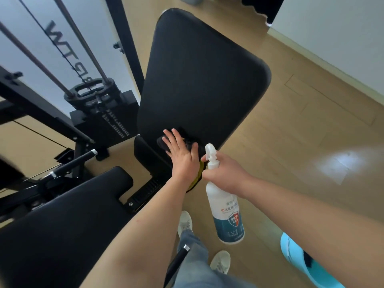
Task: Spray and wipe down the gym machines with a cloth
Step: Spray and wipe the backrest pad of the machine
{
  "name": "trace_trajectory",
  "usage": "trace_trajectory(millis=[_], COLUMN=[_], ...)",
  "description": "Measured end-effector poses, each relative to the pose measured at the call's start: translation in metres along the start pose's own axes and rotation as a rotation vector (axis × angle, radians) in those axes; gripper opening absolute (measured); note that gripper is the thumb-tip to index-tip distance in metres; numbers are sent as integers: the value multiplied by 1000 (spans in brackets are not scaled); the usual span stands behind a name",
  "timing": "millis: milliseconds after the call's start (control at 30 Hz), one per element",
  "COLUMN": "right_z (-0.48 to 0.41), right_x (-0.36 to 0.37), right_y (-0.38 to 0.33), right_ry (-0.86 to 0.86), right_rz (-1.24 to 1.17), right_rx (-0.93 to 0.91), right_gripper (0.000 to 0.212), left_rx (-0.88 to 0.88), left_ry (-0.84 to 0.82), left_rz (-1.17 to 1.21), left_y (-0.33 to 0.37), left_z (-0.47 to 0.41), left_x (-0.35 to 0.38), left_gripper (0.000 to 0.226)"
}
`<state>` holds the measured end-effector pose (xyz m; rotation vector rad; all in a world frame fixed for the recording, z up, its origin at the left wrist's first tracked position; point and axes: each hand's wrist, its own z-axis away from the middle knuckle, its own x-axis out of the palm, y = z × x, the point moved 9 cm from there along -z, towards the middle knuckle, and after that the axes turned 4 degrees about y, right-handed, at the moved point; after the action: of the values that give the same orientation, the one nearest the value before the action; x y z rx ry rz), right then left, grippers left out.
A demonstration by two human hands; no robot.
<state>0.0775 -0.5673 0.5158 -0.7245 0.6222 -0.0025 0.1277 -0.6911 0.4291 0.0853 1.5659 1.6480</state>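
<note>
Cloth (200, 173), dark with a yellow edge, is mostly hidden under the left hand (182, 161), which is pressed flat with fingers spread on the back pad's (199, 80) lower end. At 5 o'clock the spray bottle (226, 208) is gripped by the neck in the right hand (224, 173). "99.9%" is read on its label, but the smaller print is blurred. Open floor (291, 142) is seen from 1 to 4 o'clock.
</note>
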Motion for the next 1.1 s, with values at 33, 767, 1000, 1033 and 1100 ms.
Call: trace_trajectory(millis=[33,767,1000,1033,1100], right_z=[-4,-108,-106,-106,-106], right_x=[2,51,67,69,71], right_y=[-6,-89,-88,-88,-86], right_ry=[-7,-149,-267,-281,-299], right_rz=[-2,-32,36,35,32], right_rx=[-4,8,-22,-19,-14], right_gripper=[38,43,48,48,48], left_rx=[-3,-249,-574,-576,-548], left_ry=[18,244,88,106,137], left_rz=[8,261,251,267,293], left_y=[0,-45,-95,-94,-82], left_z=[-6,-168,-162,-162,-164], left_x=[-5,-136,-122,-124,-129], left_gripper=[81,64,68,66,62])
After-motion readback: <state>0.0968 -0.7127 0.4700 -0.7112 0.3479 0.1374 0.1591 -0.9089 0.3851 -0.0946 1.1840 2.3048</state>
